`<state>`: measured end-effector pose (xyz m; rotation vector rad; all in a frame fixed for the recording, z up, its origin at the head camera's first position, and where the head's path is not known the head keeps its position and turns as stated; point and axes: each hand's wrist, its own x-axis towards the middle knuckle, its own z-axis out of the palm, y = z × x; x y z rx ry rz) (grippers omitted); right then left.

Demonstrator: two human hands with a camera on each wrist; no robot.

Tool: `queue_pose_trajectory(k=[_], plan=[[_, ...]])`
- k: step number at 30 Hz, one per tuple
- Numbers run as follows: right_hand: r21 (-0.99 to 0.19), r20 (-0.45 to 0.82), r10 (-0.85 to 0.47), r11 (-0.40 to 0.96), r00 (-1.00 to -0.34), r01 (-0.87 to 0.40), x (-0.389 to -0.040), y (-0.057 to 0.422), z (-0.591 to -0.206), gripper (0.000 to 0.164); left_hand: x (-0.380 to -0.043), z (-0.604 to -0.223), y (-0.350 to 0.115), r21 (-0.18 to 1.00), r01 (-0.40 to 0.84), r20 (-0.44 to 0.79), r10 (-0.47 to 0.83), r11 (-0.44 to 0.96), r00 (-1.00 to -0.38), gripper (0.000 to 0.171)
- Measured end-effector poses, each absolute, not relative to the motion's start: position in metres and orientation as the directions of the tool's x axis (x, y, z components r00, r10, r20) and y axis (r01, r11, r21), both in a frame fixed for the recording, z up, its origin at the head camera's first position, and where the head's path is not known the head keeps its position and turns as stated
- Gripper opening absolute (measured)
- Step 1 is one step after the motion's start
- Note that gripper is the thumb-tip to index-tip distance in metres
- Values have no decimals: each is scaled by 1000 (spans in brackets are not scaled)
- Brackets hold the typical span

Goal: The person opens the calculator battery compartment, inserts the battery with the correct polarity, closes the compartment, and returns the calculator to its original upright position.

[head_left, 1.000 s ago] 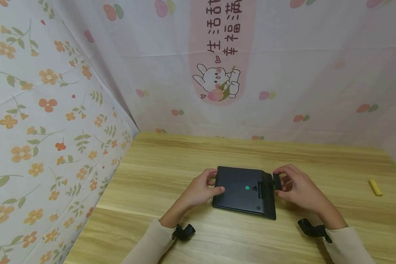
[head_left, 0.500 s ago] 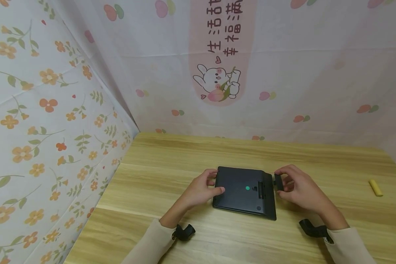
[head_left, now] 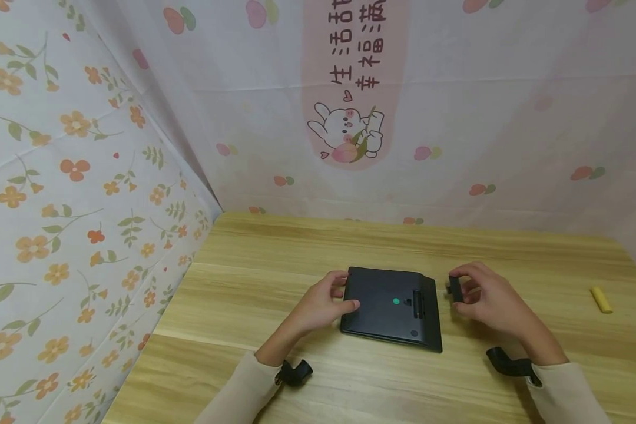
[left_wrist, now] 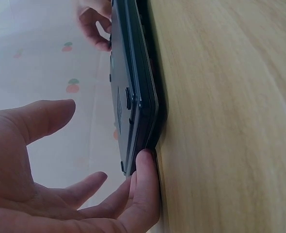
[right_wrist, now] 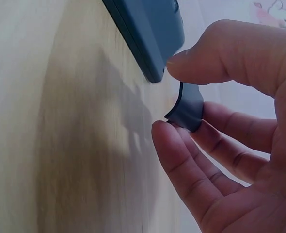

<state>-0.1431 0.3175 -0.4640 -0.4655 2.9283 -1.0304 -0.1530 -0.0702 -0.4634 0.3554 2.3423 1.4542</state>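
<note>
Cover risk: the black cover (head_left: 455, 289) could slip out of the right hand (head_left: 490, 299), since only the fingertips pinch it.
Tab risk: the small tab (head_left: 449, 290), facing the black device, could be bent by sideways pressure.
Device risk: the black device (head_left: 376, 300) could slide or turn if pushed, because the left hand (head_left: 322, 301) braces one edge only.
Left hand pose: fingertips touching the device's near edge; thumb apart, above its upper face.
Right hand pose: thumb and fingers clamped on the cover, off the device.
Device position: flat, between the hands; the recess (head_left: 418, 305) lies on the right hand's side, contents too dark to tell.
Yellow cylinder (head_left: 601, 300): well apart, right of the right hand.
</note>
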Motion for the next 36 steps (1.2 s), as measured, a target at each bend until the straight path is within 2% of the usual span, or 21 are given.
queue_pose_trajectory(k=[13, 36], plan=[[-592, 24, -222, 782, -975, -193, -146, 353, -462, 68, -153, -465, -69, 900, 29, -160, 389, 435, -907, 74], [-549, -30, -158, 828, -987, -116, -144, 409, -462, 67, -154, -465, -70, 910, 36, -146, 401, 413, -904, 74]])
